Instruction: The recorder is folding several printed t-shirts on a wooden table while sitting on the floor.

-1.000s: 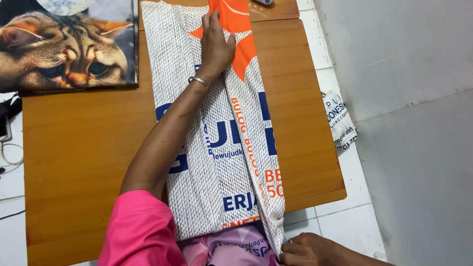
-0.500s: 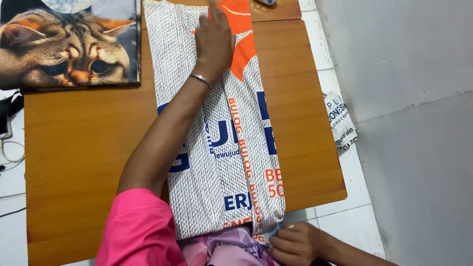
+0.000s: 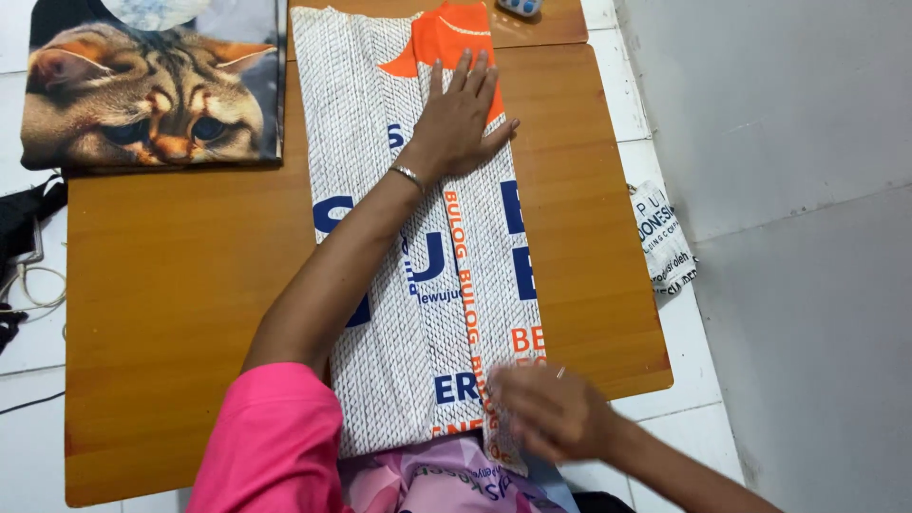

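Left hand [image 3: 463,119]: lying flat, palm down, fingers spread wide, pressing on the far part of 1 white woven sack [image 3: 399,285]; gripping nothing. 1 thin metal bangle [image 3: 408,176] sitting at the wrist, 1 pink sleeve [image 3: 271,442] covering the upper arm.

Right hand [image 3: 546,410]: blurring in the head view, resting at the near right edge of the sack, fingers curling over the fabric there; cannot tell whether pinching it or only touching.

Sack: lying lengthwise along the middle of 1 wooden table [image 3: 171,304], running from the far edge toward the person, near end hanging over the near edge into the lap. Blue and orange print showing on the white weave. 1 lengthwise fold running down the sack from the left hand toward the right hand. 1 orange patch [image 3: 446,38] showing at the far end, just beyond the left fingertips.

Surroundings: 1 cat-print cushion [image 3: 152,95] lying on the far left corner of the table, apart from the sack. 1 crumpled piece of printed white sacking [image 3: 663,237] lying on the tiled floor [image 3: 665,418], just right of the table. Dark cables [image 3: 24,275] trailing on the floor at the left. 1 small pale object [image 3: 520,7] sitting at the far edge, too cropped to identify.
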